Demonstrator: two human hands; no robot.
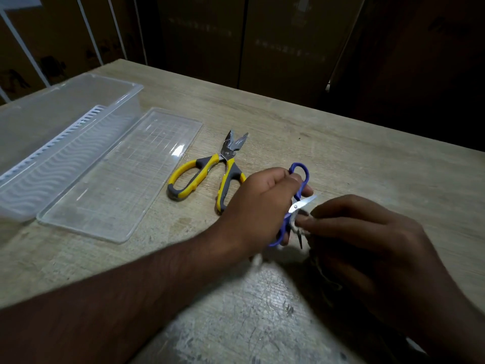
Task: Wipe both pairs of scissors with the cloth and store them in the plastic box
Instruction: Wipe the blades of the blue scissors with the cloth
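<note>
My left hand (258,206) grips the blue-handled scissors (299,177) by their handles, blades spread open above the table. My right hand (367,240) pinches a greyish cloth (298,225) against one blade; most of the cloth is hidden under that hand. The yellow-and-grey scissors (204,172) lie on the table just left of my left hand, blades slightly open and pointing away. The clear plastic box (65,111) stands at the far left with a white slotted tray inside it.
The box's clear lid (123,174) lies flat on the wooden table (341,143) between the box and the yellow scissors. A worn pale patch marks the table's near part. Dark cardboard boxes stand behind the far edge.
</note>
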